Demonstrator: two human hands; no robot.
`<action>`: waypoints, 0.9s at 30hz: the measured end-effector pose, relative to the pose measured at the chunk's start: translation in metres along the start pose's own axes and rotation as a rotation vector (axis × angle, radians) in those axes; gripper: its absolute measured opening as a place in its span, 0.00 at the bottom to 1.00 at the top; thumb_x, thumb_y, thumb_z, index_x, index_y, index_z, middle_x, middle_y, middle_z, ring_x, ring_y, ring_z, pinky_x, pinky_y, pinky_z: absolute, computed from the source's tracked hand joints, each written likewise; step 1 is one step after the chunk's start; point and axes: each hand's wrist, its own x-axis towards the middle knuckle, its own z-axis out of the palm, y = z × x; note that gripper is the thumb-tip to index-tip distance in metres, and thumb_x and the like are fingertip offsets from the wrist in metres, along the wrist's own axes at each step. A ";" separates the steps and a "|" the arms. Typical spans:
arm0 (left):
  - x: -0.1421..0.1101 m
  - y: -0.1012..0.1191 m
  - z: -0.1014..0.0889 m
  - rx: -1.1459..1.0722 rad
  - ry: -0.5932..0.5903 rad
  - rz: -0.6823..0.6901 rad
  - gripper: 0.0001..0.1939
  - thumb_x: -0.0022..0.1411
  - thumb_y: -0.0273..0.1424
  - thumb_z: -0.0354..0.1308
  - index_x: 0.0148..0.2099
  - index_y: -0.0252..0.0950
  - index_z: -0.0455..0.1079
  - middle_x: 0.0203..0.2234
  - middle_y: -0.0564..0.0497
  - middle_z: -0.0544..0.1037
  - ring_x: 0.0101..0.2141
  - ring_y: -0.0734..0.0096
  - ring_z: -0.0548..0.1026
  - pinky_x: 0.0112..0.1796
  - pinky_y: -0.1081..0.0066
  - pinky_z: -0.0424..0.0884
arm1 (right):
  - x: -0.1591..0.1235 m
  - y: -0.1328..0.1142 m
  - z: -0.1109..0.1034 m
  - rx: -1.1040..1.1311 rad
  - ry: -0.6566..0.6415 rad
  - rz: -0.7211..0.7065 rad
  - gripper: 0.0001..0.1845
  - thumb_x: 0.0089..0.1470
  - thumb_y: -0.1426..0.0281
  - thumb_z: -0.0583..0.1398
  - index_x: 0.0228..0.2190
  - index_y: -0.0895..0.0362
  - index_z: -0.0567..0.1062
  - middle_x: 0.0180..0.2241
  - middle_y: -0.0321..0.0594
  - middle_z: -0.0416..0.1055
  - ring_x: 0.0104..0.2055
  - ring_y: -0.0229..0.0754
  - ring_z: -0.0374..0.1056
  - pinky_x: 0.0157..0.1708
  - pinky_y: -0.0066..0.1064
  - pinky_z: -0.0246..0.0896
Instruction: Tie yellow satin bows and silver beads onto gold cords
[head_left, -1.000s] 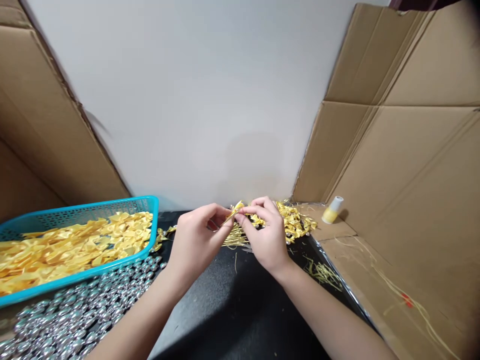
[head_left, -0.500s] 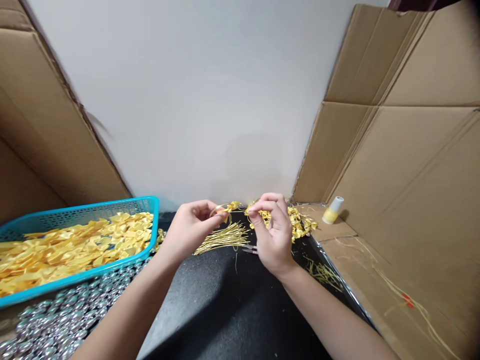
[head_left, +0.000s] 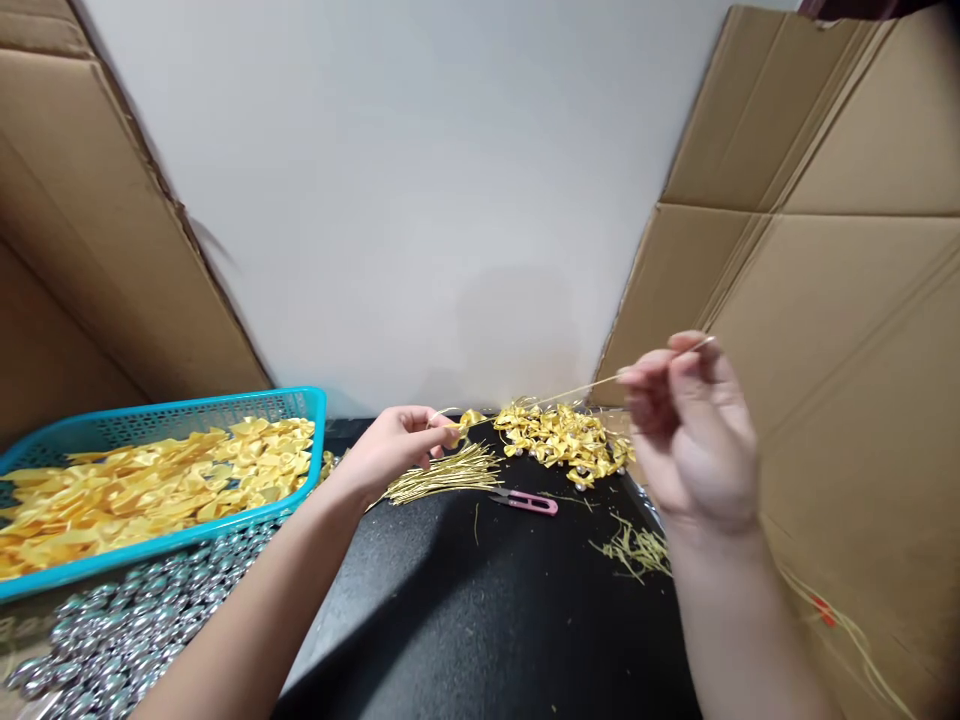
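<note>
My left hand (head_left: 401, 445) pinches a yellow ribbon bow (head_left: 471, 420) between thumb and fingers, above a bundle of gold cords (head_left: 446, 474). From the bow a thin gold cord (head_left: 577, 390) runs taut up to the right. My right hand (head_left: 694, 430), slightly blurred, is closed on the far end of that cord, raised near the cardboard on the right. Beneath the cord lies a pile of yellow bows with silver beads (head_left: 566, 438). Pink thread snips (head_left: 529, 501) rest on the black table below it.
At left stands a turquoise basket (head_left: 321, 430) full of yellow bows. Many silver beads (head_left: 157, 610) are spread in front of it. Cord scraps (head_left: 636, 550) lie on the black table (head_left: 480, 620) at right. Cardboard panels (head_left: 847, 330) flank a pale wall.
My right hand has moved away to the right and up, drawing the cord out taut. The left hand stays nearly in place with the bow. The snips have come into full view.
</note>
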 end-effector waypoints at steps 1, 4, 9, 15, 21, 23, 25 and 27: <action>0.001 -0.001 0.000 0.005 -0.009 -0.005 0.08 0.47 0.35 0.63 0.25 0.35 0.72 0.18 0.56 0.71 0.20 0.77 0.64 0.24 0.75 0.61 | 0.004 -0.007 -0.007 0.113 0.005 0.040 0.06 0.53 0.75 0.63 0.31 0.50 0.77 0.27 0.28 0.77 0.30 0.31 0.76 0.29 0.17 0.73; 0.005 -0.004 0.002 0.012 -0.044 -0.027 0.07 0.46 0.34 0.63 0.24 0.36 0.71 0.17 0.57 0.70 0.20 0.76 0.65 0.24 0.75 0.61 | 0.012 -0.030 -0.027 0.747 -0.036 0.211 0.17 0.52 0.84 0.61 0.36 0.49 0.79 0.32 0.31 0.78 0.35 0.32 0.76 0.32 0.17 0.73; 0.006 -0.007 0.008 0.013 -0.137 -0.072 0.08 0.45 0.34 0.63 0.24 0.35 0.71 0.18 0.56 0.71 0.21 0.76 0.66 0.25 0.74 0.61 | 0.014 -0.057 -0.031 1.287 0.116 0.212 0.20 0.58 0.81 0.55 0.42 0.46 0.79 0.37 0.30 0.76 0.42 0.34 0.75 0.36 0.19 0.70; 0.001 -0.003 0.014 0.108 -0.280 -0.092 0.09 0.43 0.35 0.63 0.22 0.36 0.69 0.18 0.56 0.71 0.22 0.74 0.67 0.27 0.73 0.63 | 0.034 -0.053 -0.024 0.366 0.469 -0.176 0.27 0.66 0.77 0.43 0.23 0.59 0.74 0.24 0.30 0.72 0.25 0.25 0.73 0.23 0.12 0.69; 0.002 -0.003 0.016 0.139 -0.318 -0.099 0.07 0.44 0.34 0.60 0.22 0.36 0.69 0.18 0.56 0.71 0.23 0.73 0.67 0.27 0.73 0.62 | 0.050 -0.038 -0.040 0.274 0.510 -0.223 0.27 0.67 0.78 0.43 0.24 0.57 0.74 0.25 0.28 0.70 0.24 0.21 0.69 0.24 0.10 0.65; 0.003 -0.003 0.018 0.121 -0.289 -0.112 0.07 0.44 0.34 0.61 0.23 0.36 0.68 0.18 0.57 0.70 0.23 0.73 0.67 0.27 0.73 0.63 | 0.049 -0.027 -0.040 0.258 0.426 -0.225 0.24 0.67 0.77 0.44 0.25 0.56 0.73 0.22 0.28 0.67 0.20 0.23 0.65 0.20 0.14 0.61; 0.002 -0.004 0.020 0.081 -0.246 -0.118 0.06 0.44 0.34 0.60 0.24 0.37 0.68 0.18 0.57 0.69 0.23 0.73 0.68 0.27 0.73 0.64 | 0.043 -0.012 -0.034 0.193 0.271 -0.195 0.18 0.65 0.74 0.49 0.26 0.55 0.72 0.18 0.27 0.59 0.16 0.26 0.56 0.16 0.17 0.55; 0.001 -0.003 0.022 0.026 -0.215 -0.108 0.06 0.46 0.34 0.59 0.25 0.37 0.68 0.19 0.56 0.70 0.24 0.72 0.69 0.27 0.73 0.66 | 0.031 0.010 -0.023 0.077 0.113 -0.127 0.09 0.60 0.72 0.56 0.27 0.54 0.70 0.18 0.26 0.53 0.16 0.29 0.50 0.17 0.21 0.50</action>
